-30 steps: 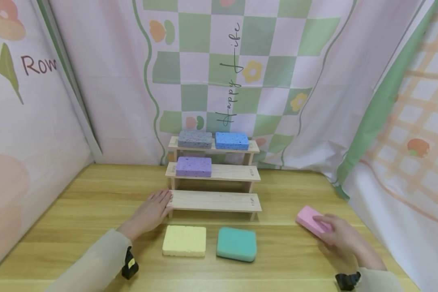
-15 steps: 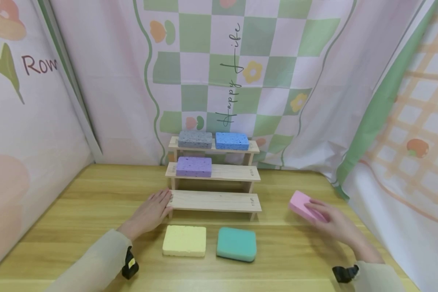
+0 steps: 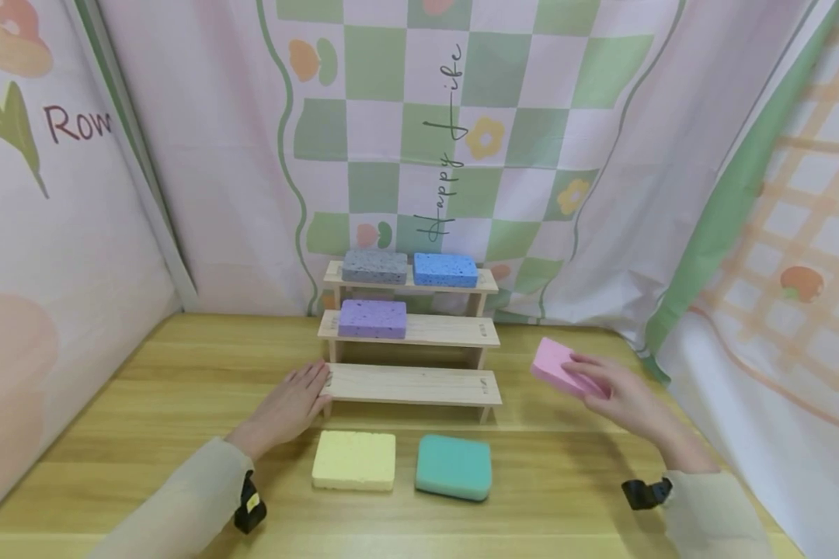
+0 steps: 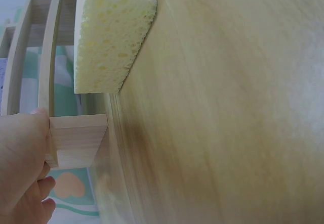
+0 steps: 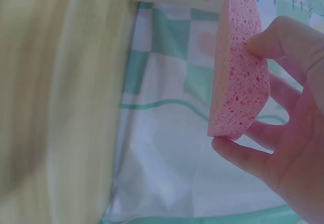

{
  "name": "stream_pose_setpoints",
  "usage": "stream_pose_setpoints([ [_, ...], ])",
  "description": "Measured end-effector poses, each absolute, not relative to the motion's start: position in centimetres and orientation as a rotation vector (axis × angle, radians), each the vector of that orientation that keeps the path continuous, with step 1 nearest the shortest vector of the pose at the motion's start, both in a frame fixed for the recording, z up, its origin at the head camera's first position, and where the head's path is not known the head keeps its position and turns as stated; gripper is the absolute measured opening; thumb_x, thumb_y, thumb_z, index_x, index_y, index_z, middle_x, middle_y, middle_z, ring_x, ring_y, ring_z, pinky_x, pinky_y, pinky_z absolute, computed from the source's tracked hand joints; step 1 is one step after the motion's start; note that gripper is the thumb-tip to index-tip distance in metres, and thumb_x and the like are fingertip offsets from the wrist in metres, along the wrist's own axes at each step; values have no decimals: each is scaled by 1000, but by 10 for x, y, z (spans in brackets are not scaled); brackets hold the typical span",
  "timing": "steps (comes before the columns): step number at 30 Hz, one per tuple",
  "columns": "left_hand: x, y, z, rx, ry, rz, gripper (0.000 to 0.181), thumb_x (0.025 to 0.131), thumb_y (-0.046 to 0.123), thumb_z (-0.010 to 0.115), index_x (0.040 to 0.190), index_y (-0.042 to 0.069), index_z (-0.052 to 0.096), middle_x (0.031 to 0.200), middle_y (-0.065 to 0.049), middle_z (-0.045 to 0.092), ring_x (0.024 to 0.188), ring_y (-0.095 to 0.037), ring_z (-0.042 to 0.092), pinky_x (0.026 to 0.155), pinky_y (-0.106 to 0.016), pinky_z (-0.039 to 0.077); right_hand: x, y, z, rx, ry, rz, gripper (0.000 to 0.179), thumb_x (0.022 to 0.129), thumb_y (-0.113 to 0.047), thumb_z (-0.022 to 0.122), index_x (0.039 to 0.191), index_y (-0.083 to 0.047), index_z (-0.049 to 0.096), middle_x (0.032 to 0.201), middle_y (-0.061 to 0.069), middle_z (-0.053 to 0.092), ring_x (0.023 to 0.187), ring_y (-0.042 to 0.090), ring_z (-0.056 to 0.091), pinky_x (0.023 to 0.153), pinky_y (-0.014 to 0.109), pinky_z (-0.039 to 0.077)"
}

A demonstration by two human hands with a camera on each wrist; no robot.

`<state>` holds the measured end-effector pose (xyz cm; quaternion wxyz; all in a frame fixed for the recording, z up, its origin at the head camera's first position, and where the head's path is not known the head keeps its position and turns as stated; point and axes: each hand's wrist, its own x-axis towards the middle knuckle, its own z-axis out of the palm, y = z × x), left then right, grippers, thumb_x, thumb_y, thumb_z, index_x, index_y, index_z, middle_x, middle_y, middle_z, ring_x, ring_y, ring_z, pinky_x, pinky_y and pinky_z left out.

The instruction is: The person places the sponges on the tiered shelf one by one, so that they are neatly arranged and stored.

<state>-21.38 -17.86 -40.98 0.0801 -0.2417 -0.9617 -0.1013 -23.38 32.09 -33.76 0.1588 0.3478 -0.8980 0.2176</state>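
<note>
Pink sponge (image 3: 558, 374) gripped in right hand (image 3: 618, 394), left hand (image 3: 288, 407) touching wooden rack (image 3: 412, 383)

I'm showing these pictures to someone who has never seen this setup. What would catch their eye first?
Probably the pink sponge, gripped by the right hand and held above the wooden table, right of the three-step wooden rack. Next, the rack itself at the back centre, with grey and blue sponges on top and a purple one on the middle step. The left hand rests at the bottom step's left end, near yellow and teal sponges on the table.
</note>
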Motion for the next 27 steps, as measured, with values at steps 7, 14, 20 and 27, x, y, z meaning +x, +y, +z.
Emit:
stream_pose_setpoints([
  [7, -214, -178, -410, -727, -2876, -283, 54, 101, 28, 35, 138, -11, 29, 143, -27, 26, 131, -40, 24, 107, -50, 20, -243, 302, -320, 1047, -2561, 611, 47, 70, 9, 65, 117, 6, 59, 125, 27, 49, 110, 47, 44, 84, 59, 36],
  [14, -214, -179, -410, -723, -2880, -289, 54, 101, 28, 34, 138, -11, 29, 143, -27, 26, 131, -40, 24, 107, -50, 20, -250, 280, -302, 1081, -2614, 641, 46, 75, 6, 65, 120, 3, 58, 130, 23, 47, 118, 45, 38, 91, 61, 32],
  [20, -215, -179, -411, -724, -2875, -284, 54, 101, 28, 35, 138, -11, 29, 143, -27, 26, 131, -40, 25, 107, -50, 20, -257, 261, -292, 1105, -2646, 640, 45, 77, 4, 64, 122, 0, 58, 132, 20, 46, 121, 45, 35, 94, 62, 29],
  [27, -215, -178, -411, -723, -2870, -281, 54, 101, 28, 35, 138, -11, 29, 143, -27, 26, 131, -40, 25, 107, -50, 20, -268, 242, -287, 1144, -2667, 642, 45, 79, 4, 63, 123, -1, 58, 134, 19, 45, 123, 42, 34, 97, 60, 27],
])
